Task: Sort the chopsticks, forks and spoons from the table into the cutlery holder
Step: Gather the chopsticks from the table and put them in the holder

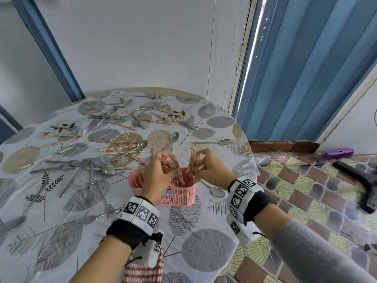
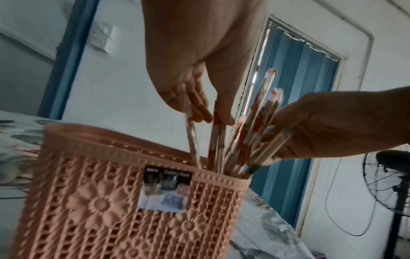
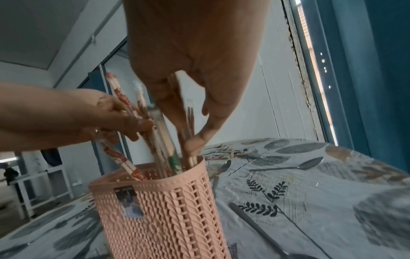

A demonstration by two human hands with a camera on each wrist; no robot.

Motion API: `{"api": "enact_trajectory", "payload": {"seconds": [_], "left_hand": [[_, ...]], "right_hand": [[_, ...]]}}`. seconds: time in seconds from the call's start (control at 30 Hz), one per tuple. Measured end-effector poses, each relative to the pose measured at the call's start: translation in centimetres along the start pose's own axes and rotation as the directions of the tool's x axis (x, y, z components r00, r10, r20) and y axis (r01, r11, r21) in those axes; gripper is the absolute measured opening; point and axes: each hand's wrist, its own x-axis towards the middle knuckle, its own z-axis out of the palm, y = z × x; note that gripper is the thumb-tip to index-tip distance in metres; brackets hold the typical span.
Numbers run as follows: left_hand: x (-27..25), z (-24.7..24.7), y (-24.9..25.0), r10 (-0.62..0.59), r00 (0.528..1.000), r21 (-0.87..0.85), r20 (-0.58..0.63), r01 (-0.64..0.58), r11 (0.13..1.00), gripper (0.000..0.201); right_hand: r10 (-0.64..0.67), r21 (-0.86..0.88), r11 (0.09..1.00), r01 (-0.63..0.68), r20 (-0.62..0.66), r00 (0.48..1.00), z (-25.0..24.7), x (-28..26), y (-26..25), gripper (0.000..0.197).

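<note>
The pink woven cutlery holder (image 1: 180,196) (image 2: 99,201) (image 3: 166,210) stands near the table's front right. Both hands are above it. My left hand (image 1: 165,163) (image 2: 207,119) pinches a few paper-wrapped chopsticks (image 2: 191,138) whose lower ends are inside the holder. My right hand (image 1: 199,161) (image 3: 195,133) grips a larger bundle of chopsticks (image 2: 255,133) (image 3: 168,145) standing in the holder's right end. Loose chopsticks (image 1: 120,149), spoons (image 1: 222,142) and forks (image 1: 79,165) lie scattered over the leaf-patterned tablecloth (image 1: 204,248).
A spoon (image 1: 216,192) (image 3: 295,167) lies just right of the holder, near the table's right edge. Below that edge is a tiled floor with a black object (image 1: 359,180) and a purple one (image 1: 336,154). A blue folding door (image 1: 306,68) stands behind; a fan (image 2: 390,184) is at the right.
</note>
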Motion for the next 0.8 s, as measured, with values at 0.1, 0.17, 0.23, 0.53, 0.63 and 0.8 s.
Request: {"api": "enact_trajectory", "payload": {"seconds": [0.1, 0.17, 0.23, 0.53, 0.63, 0.8], "left_hand": [[-0.7, 0.3, -0.9, 0.001, 0.982, 0.041, -0.188, 0.007, 0.999, 0.068], [-1.2, 0.7, -1.6, -0.124, 0.971, -0.058, -0.205, 0.115, 0.992, 0.088], [-1.6, 1.1, -1.5, -0.319, 0.941, -0.230, -0.112, 0.287, 0.930, 0.090], [-1.8, 1.7, 1.7, -0.251, 0.966, -0.375, -0.054, 0.213, 0.902, 0.029], [-1.5, 1.4, 4.0, -0.254, 0.965, -0.301, -0.069, 0.222, 0.927, 0.033], [-0.6, 3.4, 3.8, -0.222, 0.945, -0.115, -0.242, 0.199, 0.973, 0.032]], "right_hand": [[0.019, 0.032, 0.999, -0.030, 0.297, 0.955, -0.7, 1.1, 1.2, 0.071], [-0.027, -0.198, 0.973, 0.122, 0.425, 0.905, -1.3, 2.4, 1.9, 0.077], [-0.100, -0.285, 0.924, 0.255, 0.464, 0.880, -1.6, 3.6, 2.5, 0.088], [-0.277, -0.059, 0.954, 0.295, 0.215, 0.937, -1.2, 6.1, 2.5, 0.012], [-0.351, 0.028, 0.933, 0.360, 0.293, 0.889, -1.3, 7.0, 1.9, 0.019], [-0.381, -0.014, 0.896, 0.445, 0.493, 0.782, -1.5, 8.6, 1.3, 0.011]]}}
